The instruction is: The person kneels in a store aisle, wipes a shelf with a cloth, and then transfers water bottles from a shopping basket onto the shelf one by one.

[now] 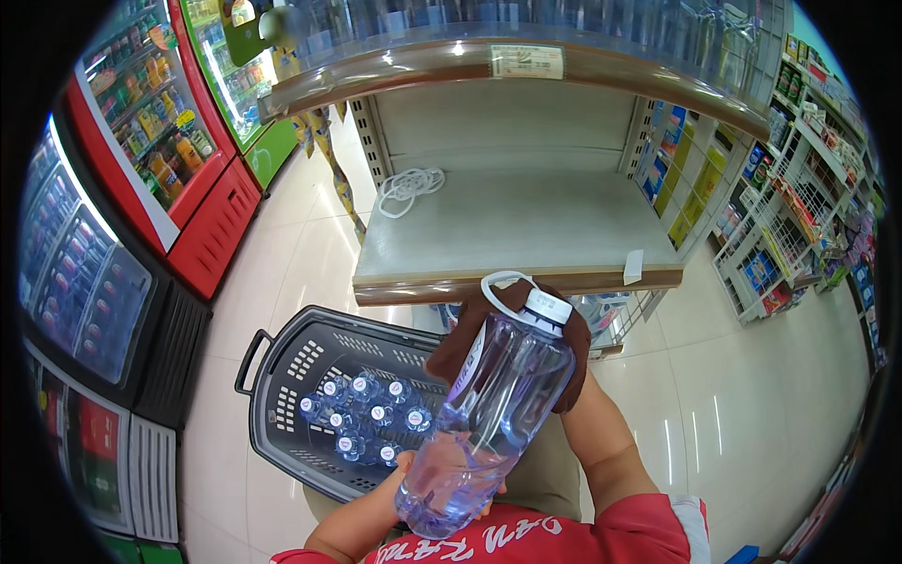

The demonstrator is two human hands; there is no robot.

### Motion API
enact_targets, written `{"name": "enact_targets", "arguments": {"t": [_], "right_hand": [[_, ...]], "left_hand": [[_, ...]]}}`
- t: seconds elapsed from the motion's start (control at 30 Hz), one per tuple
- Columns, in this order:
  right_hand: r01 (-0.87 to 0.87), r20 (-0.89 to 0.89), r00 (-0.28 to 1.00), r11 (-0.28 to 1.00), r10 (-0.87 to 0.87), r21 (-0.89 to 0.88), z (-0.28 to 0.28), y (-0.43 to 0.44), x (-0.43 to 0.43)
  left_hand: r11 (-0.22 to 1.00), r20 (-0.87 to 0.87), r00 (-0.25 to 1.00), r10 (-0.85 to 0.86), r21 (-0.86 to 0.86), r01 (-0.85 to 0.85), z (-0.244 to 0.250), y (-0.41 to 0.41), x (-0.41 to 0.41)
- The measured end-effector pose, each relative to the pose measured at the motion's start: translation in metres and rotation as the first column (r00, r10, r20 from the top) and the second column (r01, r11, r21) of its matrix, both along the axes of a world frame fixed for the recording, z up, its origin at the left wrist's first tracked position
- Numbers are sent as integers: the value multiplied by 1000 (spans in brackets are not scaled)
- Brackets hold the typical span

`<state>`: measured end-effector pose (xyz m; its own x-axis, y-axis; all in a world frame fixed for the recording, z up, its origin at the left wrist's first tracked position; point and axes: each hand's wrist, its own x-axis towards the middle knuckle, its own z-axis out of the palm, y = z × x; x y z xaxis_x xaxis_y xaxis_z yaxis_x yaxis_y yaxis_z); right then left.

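Note:
A large clear plastic water bottle (486, 416) with a white cap and a carry loop is held tilted before me, its cap end away from me. My left hand (406, 462) supports it low down, mostly hidden behind the bottle. Around the upper part is my right hand, covered by a dark brown cloth (579, 338); its fingers do not show. To the left stands a dark grey plastic shopping basket (282, 451) holding several small water bottles (380, 414) with white caps, upright.
Ahead is a shelf board (521, 218) with a coiled white cord (412, 185); large bottles stand on the shelf above. Drinks coolers, one red (218, 225), line the left. Wire racks of packaged goods (789, 218) stand at the right.

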<state>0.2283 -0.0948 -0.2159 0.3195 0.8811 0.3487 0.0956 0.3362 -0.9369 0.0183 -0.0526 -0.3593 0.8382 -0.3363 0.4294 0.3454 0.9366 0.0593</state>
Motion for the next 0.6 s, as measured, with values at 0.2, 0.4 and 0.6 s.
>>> {"name": "enact_targets", "arguments": {"t": [0.2, 0.4, 0.6], "right_hand": [[81, 217, 972, 996, -87, 38, 3, 3, 0], [268, 725, 185, 744, -664, 613, -5, -6, -7], [248, 643, 736, 968, -210, 32, 2, 7, -39]], "left_hand": [[774, -62, 906, 419, 547, -321, 29, 26, -20], [4, 201, 576, 792, 943, -333, 69, 36, -15], [-505, 513, 356, 781, 854, -122, 93, 28, -2]]}}
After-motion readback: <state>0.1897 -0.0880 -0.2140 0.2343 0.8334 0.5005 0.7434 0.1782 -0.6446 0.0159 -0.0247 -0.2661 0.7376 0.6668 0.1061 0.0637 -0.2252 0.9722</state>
